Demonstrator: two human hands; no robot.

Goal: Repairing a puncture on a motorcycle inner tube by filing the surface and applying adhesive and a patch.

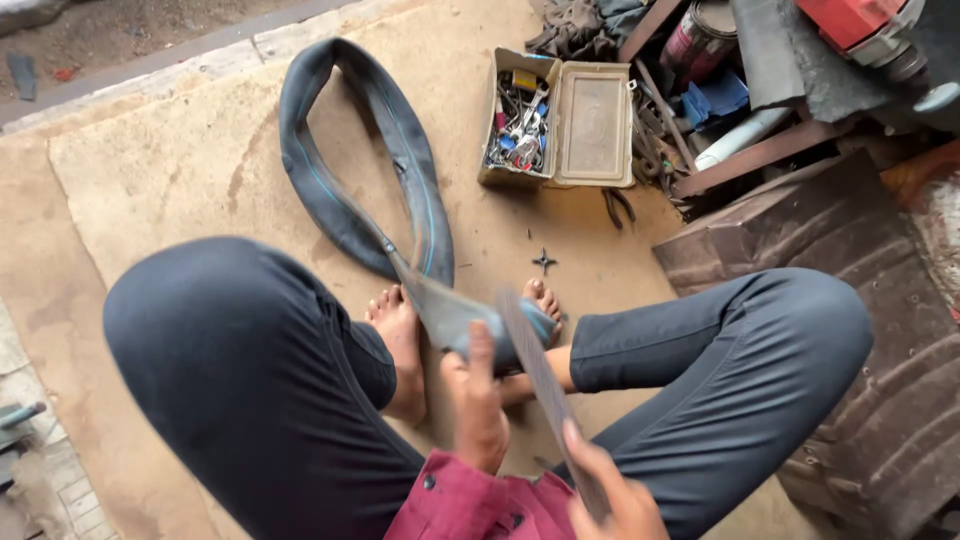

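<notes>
Hands working a black inner tube

Left hand clamps the tube's folded end; right hand grips a flat file laid across it; toolbox beyond.

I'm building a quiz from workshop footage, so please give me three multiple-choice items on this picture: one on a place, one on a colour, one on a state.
1. Where does the tool box sit?
A. on the floor beyond the feet
B. on the person's lap
C. on a shelf

2. What colour is the inner tube?
A. white
B. black with a thin blue line
C. yellow

3. How is the tool box lid?
A. shut
B. missing
C. open, laid flat beside the box

Answers:
1 A: it rests on the mat past the bare toes.
2 B: the rubber loop is black, striped blue.
3 C: tools show inside, lid flat to its right.

The left hand presses the tube; the right hand holds a flat file.
</notes>
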